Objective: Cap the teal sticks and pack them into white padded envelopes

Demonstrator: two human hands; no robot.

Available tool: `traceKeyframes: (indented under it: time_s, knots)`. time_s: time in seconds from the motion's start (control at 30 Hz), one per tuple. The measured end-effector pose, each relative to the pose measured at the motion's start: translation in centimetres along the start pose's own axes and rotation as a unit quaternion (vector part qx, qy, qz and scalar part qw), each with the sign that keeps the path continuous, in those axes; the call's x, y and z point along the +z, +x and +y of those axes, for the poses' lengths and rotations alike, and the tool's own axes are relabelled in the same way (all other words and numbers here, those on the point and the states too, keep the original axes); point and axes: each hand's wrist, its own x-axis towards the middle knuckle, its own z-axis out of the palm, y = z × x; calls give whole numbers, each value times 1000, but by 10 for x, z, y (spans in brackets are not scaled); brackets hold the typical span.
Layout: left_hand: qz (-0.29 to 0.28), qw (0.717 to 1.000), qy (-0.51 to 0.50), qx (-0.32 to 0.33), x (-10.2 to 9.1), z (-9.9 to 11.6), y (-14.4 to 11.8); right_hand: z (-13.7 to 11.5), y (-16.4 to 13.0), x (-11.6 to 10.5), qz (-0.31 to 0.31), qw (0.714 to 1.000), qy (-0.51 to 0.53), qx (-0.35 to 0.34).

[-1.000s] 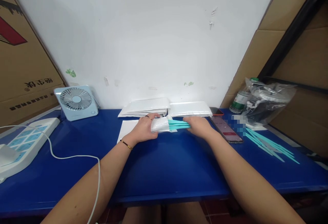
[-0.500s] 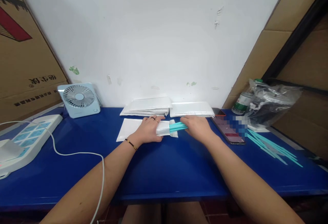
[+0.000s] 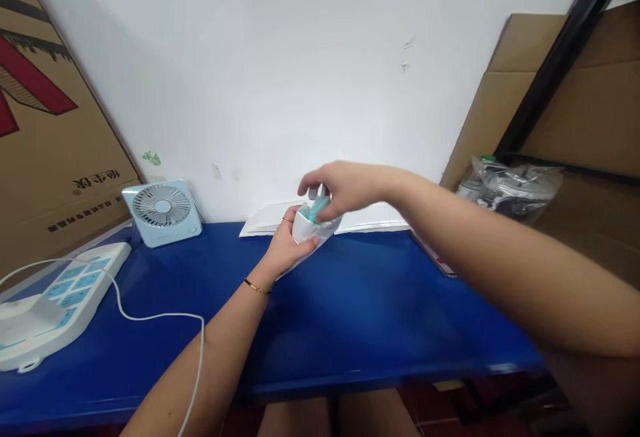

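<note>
My left hand is wrapped round a white padded envelope, lifted above the table with its mouth tilted up. A bundle of thin turquoise strips pokes out of that mouth. Over it, my right hand reaches down with its thumb and fingers closed about the strips' upper ends. The lower part of the bundle is hidden inside the envelope. Behind my hands, a stack of white padded envelopes lies against the wall, with another white envelope to its right, partly covered by my right arm.
To the left stand a light blue fan and a power strip, whose white cable crosses my left arm. A phone, a bottle and a clear plastic bag are at the right. Cardboard flanks the blue table.
The envelope with the strips has been raised from the table and tipped mouth-up. My right hand has moved from its right side to above it. The camera view has shifted a little.
</note>
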Motion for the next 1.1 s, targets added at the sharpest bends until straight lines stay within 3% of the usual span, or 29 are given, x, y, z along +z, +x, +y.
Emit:
traceKeyframes:
  time_s: [0.13, 0.33, 0.4, 0.5, 0.63, 0.77, 0.87, 0.9, 1.0, 1.1]
  knots:
    - [21, 991, -133, 0, -9, 3, 0, -3, 10, -23, 3, 996, 61, -70]
    - [-12, 983, -184, -21, -19, 1, -2, -2, 7, -12, -18, 994, 64, -82]
    - [-17, 984, -176, -16, -21, 0, 0, 1, 4, -9, 26, 994, 64, -85]
    - [-21, 984, -174, 28, -22, 4, 5, 7, -3, -9, 141, 986, 51, -78]
    - [-9, 992, -99, 73, -18, 24, 1, -4, -34, -3, 232, 971, -6, -62]
    - [-29, 993, 43, 109, -9, 65, -42, -57, -97, 39, 231, 965, -84, -93]
    - [-124, 978, 130, 107, 2, 88, -95, -103, -144, 92, 205, 973, -75, -79]
    - [-154, 972, 156, 80, 7, 90, -113, -113, -155, 111, 189, 978, -63, -67]
    - [-213, 958, 194, 15, 22, 82, -155, -125, -172, 162, 165, 986, 6, 1]
    - [-196, 950, 241, -3, 37, 60, -178, -114, -171, 192, 161, 969, 165, 89]
